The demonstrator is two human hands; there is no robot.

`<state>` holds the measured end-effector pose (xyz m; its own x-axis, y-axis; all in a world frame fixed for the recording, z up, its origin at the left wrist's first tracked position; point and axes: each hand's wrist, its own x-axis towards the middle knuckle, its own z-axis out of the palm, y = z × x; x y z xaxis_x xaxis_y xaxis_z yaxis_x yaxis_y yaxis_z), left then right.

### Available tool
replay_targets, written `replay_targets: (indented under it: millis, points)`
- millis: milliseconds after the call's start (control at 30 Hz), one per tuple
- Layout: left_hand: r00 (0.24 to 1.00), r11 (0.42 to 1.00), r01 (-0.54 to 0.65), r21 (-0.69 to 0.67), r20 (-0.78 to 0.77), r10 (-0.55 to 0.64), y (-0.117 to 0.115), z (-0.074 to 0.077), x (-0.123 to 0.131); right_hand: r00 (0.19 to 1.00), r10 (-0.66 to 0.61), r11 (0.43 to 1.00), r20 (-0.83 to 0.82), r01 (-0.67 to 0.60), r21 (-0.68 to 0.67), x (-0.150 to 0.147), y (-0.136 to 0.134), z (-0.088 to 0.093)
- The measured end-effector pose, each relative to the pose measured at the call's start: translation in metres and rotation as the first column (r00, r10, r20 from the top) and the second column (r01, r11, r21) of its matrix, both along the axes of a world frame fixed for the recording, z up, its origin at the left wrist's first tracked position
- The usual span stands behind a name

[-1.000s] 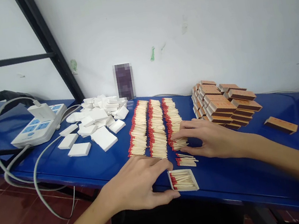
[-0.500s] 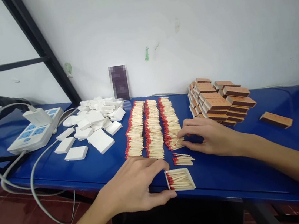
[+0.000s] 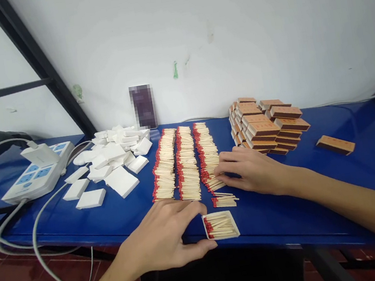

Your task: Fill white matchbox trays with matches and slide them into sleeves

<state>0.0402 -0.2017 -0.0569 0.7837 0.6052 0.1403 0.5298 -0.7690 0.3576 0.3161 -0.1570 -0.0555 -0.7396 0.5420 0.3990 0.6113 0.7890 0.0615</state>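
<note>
My left hand (image 3: 168, 235) spans a small white matchbox tray (image 3: 235, 224) at the table's front edge, its forefinger at the far corner and its thumb along the near side. Red-headed matches (image 3: 221, 223) lie inside the tray, heads to the left. My right hand (image 3: 248, 169) is at the near end of the rightmost row of matches (image 3: 206, 149), thumb and fingers drawn together on the matches there. Its fingertips partly cover what they pinch. Between that row and the tray lies a small loose group of matches (image 3: 223, 200).
Two more match rows (image 3: 164, 162) lie to the left. Beyond them are piled white trays (image 3: 122, 180) and a power strip (image 3: 34, 175) with cables. Brown matchbox sleeves (image 3: 259, 127) are stacked at right, with a single sleeve (image 3: 336, 144) apart. A blurred dark object (image 3: 143, 107) leans on the wall.
The whole view has shifted slightly, so things sit further left. My right fingertips have come closer together, down onto the matches. My left hand stays at the tray.
</note>
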Motion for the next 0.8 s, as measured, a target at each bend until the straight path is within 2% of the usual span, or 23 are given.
replay_targets:
  millis: [100,267,500,633,800]
  points:
    - [1.000,1.000,0.007,-0.002,0.007,-0.007,-0.001,0.000,0.000,0.999,0.000,0.999,-0.038,-0.002,-0.033,-0.003,0.000,-0.001]
    - [1.000,1.000,0.005,0.009,0.017,-0.006,-0.002,0.000,-0.001,0.990,-0.040,0.983,-0.134,0.015,-0.181,-0.009,-0.005,0.000]
    - [1.000,1.000,0.003,-0.006,0.006,-0.003,-0.001,-0.001,-0.001,0.989,-0.039,0.940,-0.141,-0.012,-0.341,-0.006,-0.014,0.006]
    - [1.000,1.000,0.005,0.009,0.011,-0.005,0.000,-0.002,-0.001,0.990,-0.018,0.929,-0.137,-0.034,-0.368,-0.009,-0.013,0.004]
    - [1.000,1.000,0.010,0.028,0.010,-0.011,0.000,-0.001,0.000,0.987,-0.039,0.949,-0.155,-0.012,-0.316,-0.016,-0.010,0.002]
